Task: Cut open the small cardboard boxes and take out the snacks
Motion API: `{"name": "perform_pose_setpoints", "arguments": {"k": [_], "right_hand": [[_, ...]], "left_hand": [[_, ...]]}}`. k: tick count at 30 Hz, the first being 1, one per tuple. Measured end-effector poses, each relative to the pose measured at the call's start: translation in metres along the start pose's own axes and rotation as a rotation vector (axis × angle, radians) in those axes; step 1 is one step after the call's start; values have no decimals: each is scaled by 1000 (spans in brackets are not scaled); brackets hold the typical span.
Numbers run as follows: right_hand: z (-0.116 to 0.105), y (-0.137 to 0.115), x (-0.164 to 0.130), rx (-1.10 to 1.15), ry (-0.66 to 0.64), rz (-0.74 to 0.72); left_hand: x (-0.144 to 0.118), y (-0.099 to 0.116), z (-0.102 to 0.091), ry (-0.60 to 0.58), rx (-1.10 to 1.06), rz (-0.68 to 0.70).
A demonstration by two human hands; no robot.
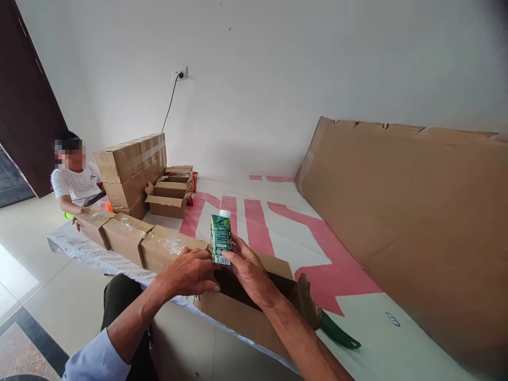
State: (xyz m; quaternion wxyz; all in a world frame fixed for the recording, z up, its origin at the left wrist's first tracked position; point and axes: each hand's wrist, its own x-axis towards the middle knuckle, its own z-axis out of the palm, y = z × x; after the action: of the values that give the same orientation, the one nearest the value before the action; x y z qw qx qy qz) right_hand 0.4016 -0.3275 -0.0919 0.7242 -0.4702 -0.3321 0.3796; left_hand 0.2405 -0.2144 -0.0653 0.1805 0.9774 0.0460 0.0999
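Forearms lead up from 6 o'clock. Right hand (248, 270) holds a green drink carton (220, 239) upright over the open cardboard box (254, 309), grip closed round its base; left hand (190, 272) lies flat on the box edge, holding nothing. Sealed boxes (127, 235) run toward 10 o'clock, a co-worker (75, 182) beyond. Judged mid-packing; lowering the carton needs a straight descent.

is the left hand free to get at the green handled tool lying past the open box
Probably not easily. The left hand rests on the open cardboard box at its left rim, while the green-handled tool lies beyond the box's right end, with the box and the right hand holding the green drink carton between them.
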Motion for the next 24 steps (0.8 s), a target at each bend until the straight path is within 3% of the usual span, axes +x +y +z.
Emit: {"name": "perform_pose_setpoints", "arguments": {"k": [8, 12, 19, 24], "right_hand": [[-23, -10, -9, -1, 60, 42], [-28, -17, -11, 28, 78, 45], [-25, -22, -9, 54, 57, 30], [-24, -24, -7, 49, 53, 13]], "left_hand": [[25, 7, 5, -18, -96, 103], [37, -6, 4, 59, -74, 31], [37, -29, -1, 11, -2, 36], [54, -39, -4, -11, 73, -28]]}}
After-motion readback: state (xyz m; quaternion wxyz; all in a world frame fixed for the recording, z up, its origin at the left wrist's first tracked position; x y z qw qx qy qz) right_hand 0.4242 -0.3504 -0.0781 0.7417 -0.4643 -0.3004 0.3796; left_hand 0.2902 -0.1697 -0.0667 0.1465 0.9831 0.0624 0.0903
